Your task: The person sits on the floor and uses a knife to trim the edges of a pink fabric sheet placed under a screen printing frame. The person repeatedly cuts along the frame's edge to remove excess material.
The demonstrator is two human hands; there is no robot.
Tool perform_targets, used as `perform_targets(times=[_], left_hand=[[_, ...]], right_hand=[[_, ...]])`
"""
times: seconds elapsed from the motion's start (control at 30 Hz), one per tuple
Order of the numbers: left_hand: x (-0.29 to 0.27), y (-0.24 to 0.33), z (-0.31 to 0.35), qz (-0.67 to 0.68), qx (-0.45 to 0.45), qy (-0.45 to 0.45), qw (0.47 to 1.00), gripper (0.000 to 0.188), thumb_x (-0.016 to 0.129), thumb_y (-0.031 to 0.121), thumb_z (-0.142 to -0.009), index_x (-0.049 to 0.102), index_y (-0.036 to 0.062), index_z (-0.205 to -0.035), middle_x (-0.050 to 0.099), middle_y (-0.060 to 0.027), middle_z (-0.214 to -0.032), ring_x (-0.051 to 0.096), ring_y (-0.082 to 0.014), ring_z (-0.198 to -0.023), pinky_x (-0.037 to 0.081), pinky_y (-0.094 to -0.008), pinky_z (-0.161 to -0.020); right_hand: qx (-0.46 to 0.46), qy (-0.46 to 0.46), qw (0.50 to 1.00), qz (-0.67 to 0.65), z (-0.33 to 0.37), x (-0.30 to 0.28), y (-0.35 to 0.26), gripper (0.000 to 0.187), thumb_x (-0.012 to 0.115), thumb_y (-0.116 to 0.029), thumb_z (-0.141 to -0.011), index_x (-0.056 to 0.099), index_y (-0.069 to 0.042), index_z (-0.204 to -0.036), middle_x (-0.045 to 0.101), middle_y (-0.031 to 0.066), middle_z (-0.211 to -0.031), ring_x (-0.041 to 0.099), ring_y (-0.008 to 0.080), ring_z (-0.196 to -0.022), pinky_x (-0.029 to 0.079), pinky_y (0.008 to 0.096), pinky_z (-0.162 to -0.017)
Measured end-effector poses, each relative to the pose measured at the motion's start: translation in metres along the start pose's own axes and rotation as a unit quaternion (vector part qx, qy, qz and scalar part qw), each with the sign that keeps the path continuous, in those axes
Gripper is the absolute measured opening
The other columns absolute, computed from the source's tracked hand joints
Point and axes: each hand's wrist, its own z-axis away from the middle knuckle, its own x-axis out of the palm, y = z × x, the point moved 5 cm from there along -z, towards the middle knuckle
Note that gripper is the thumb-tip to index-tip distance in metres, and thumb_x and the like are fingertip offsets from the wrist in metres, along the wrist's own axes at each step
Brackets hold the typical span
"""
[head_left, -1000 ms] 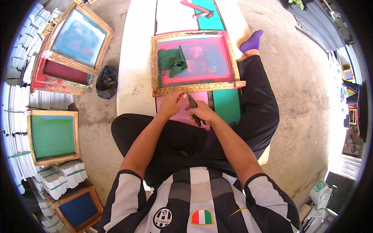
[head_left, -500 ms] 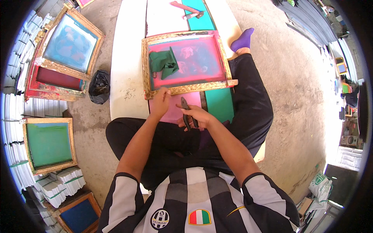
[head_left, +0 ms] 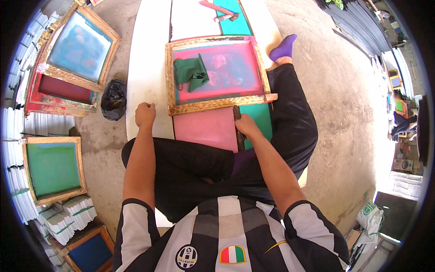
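My left hand (head_left: 145,115) is closed in a fist over the white board, left of a wooden screen-printing frame (head_left: 217,104); its fingertips are beside some small dark scraps, and whatever they pinch is too small to name. My right hand (head_left: 246,125) is closed beside the dark gap between the pink panel (head_left: 204,129) and the green panel (head_left: 258,120). What it holds is hidden, and I cannot tell the pliers from the dark strip there. The frame's mesh is pink and blue, and a crumpled dark green cloth (head_left: 192,75) lies on its left side.
A hammer (head_left: 226,17) lies beyond the frame. A black plastic bag (head_left: 113,99) is on the floor to the left. Further left are more screen frames (head_left: 81,50), a green-meshed frame (head_left: 54,167) and stacks of white sheets (head_left: 68,217). My legs (head_left: 290,118) flank the boards.
My left hand has moved left from the frame's near edge onto the white board. My right hand has moved right and closed; the pliers that showed plainly in it are no longer distinct.
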Motion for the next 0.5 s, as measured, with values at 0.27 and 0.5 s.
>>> perform_targets(times=[0.27,0.5], left_hand=[[0.012,-0.008,-0.007,-0.006,-0.049,-0.025,0.998,0.032,0.068,0.035,-0.088,0.076,0.0103,-0.106,0.074,-0.0163,-0.108,0.071,-0.0351,-0.102,0.055,-0.0456,-0.089],[0.016,-0.006,-0.008,-0.007,-0.055,-0.032,0.998,0.032,0.067,0.036,-0.088,0.076,0.0110,-0.105,0.074,-0.0161,-0.108,0.071,-0.0352,-0.102,0.055,-0.0458,-0.088]], right_hand=[[0.036,0.016,0.998,0.050,0.017,-0.014,-0.031,0.038,0.054,-0.014,-0.080,0.066,0.015,-0.101,0.063,0.0399,-0.105,0.063,0.0525,-0.104,0.049,0.0543,-0.092],[0.049,0.010,0.995,0.084,0.022,-0.014,-0.046,0.036,0.053,-0.014,-0.082,0.067,0.012,-0.102,0.064,0.0376,-0.108,0.063,0.0516,-0.106,0.049,0.0545,-0.093]])
